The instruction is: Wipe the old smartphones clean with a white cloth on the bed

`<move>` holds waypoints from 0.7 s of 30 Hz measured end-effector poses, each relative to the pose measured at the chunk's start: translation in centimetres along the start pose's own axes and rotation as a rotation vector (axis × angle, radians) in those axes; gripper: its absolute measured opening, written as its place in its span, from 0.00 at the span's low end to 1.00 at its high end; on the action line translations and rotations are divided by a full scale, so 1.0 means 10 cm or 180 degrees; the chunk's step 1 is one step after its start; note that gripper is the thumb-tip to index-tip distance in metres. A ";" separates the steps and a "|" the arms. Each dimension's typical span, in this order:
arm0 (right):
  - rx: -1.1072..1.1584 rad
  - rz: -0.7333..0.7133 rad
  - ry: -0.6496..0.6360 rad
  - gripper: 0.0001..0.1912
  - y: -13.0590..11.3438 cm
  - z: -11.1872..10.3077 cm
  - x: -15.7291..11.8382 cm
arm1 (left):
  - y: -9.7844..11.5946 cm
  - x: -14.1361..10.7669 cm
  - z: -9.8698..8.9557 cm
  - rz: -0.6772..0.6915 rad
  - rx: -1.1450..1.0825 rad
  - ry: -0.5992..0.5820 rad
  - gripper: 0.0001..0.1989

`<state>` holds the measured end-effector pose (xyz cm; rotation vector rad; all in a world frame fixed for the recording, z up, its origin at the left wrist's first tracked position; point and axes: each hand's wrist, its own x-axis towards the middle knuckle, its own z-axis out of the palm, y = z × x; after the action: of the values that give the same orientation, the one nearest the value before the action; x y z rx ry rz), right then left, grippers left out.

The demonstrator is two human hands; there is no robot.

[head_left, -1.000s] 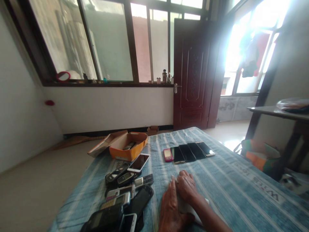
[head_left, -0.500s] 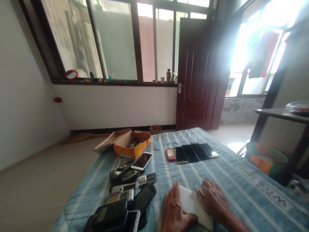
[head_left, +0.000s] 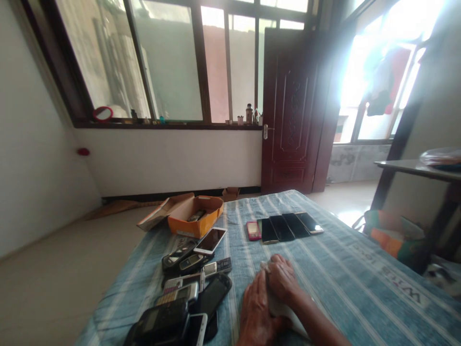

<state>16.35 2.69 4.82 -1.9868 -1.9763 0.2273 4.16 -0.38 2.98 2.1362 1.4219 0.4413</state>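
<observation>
Seemingly wiping; left hand (head_left: 256, 305) clasps white device (head_left: 275, 304); right hand (head_left: 283, 278) pinches pale wad (head_left: 264, 265); another stroke would need steady bracing.

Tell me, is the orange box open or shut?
Open. The orange box has its lid back on the left, and a dark object shows inside.

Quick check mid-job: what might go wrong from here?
The white slab may slip on the striped cloth if the right grip, holding a pale scrap, presses harder than the left grip steadies it.
The pile of phones beside the left grip overlaps, so a bump might send some sliding.
The row of dark phones lies ahead of the right grip; an overreach could knock it askew.
</observation>
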 end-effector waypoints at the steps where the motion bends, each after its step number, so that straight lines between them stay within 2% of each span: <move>1: 0.0041 -0.0029 0.0015 0.18 -0.03 0.01 0.02 | 0.00 0.00 0.00 0.0012 0.0008 0.0020 0.53; 5: 0.0010 -0.0073 0.0060 0.17 0.02 0.04 -0.01 | -0.01 0.01 0.00 -0.0002 0.0122 -0.0068 0.54; 9: -0.0166 0.0018 0.0067 0.17 0.27 0.05 -0.17 | 0.01 -0.01 -0.02 -0.0079 0.0137 -0.0153 0.55; 16: -0.0371 0.0114 0.0109 0.17 0.79 0.06 -0.48 | 0.11 -0.05 -0.06 -0.0298 0.0128 -0.0089 0.54; 21: -0.0463 0.0115 0.0086 0.17 0.90 0.04 -0.56 | 0.10 -0.05 -0.05 -0.0280 0.0104 -0.0106 0.52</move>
<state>24.51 -2.65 0.73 -2.1045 -1.9927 0.0662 4.43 -1.00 3.96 2.0874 1.5074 0.3499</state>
